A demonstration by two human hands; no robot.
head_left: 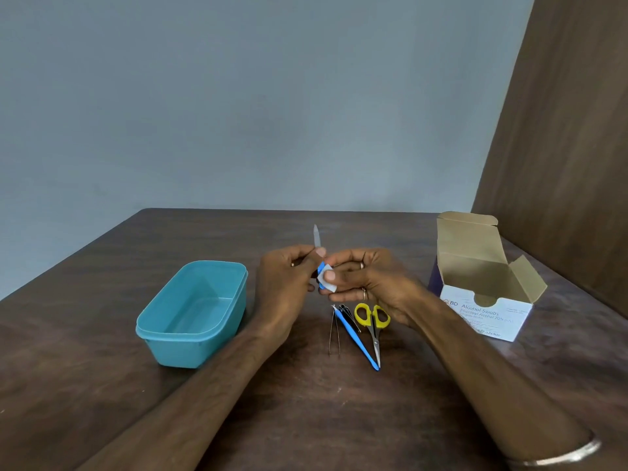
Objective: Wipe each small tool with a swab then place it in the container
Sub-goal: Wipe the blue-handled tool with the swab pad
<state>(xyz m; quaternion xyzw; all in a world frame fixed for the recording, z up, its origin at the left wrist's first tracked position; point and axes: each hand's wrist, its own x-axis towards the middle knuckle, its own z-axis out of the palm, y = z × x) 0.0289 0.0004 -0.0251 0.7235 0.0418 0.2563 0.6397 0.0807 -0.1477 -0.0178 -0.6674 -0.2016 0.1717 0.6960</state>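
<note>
At frame centre the left hand (289, 277) pinches a small blue-handled tool (317, 240) upright; the right hand (365, 283) pinches a white swab (328, 282) against its handle, above the table (306, 402).

Blue-handled tool (317, 246) upright, swab (327, 282) against it (container (193, 312) open).

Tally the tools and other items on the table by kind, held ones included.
Small tools: 5 (blue-handled metal nail file held in left hand, metal tweezers, black nail clipper, blue plastic stick tool, yellow-handled scissors)
White swab pads: 1, in right hand
Teal plastic containers: 1
Cardboard alcohol swab boxes: 1
Total: 8
</note>
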